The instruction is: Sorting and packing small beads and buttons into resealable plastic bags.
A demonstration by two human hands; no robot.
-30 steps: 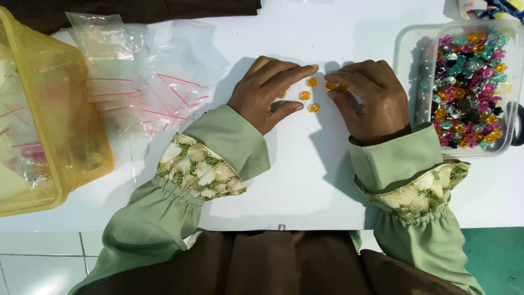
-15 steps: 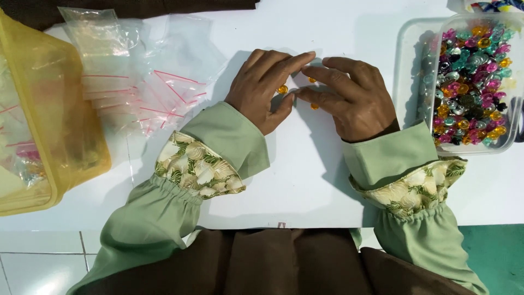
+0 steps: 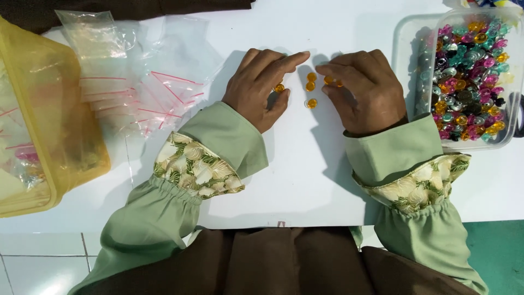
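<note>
Both hands lie palm down on the white table [image 3: 305, 175], fingers half curled and nothing gripped: the left hand [image 3: 259, 87] has its fingertips on one small round orange bead, the right hand [image 3: 363, 90] covers another. The orange beads [image 3: 311, 86], glossy and see-through, sit between the hands. Right of the beads stands a clear plastic tub [image 3: 513, 131] of mixed shiny beads; left of them lie crinkled clear bags [image 3: 136, 87] and a yellow box [image 3: 60, 142].

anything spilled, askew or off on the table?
Nothing stands out. A few orange beads lie loose between the left hand and right hand; the rest sit inside the clear tub; small clear bags lie heaped loosely.
</note>
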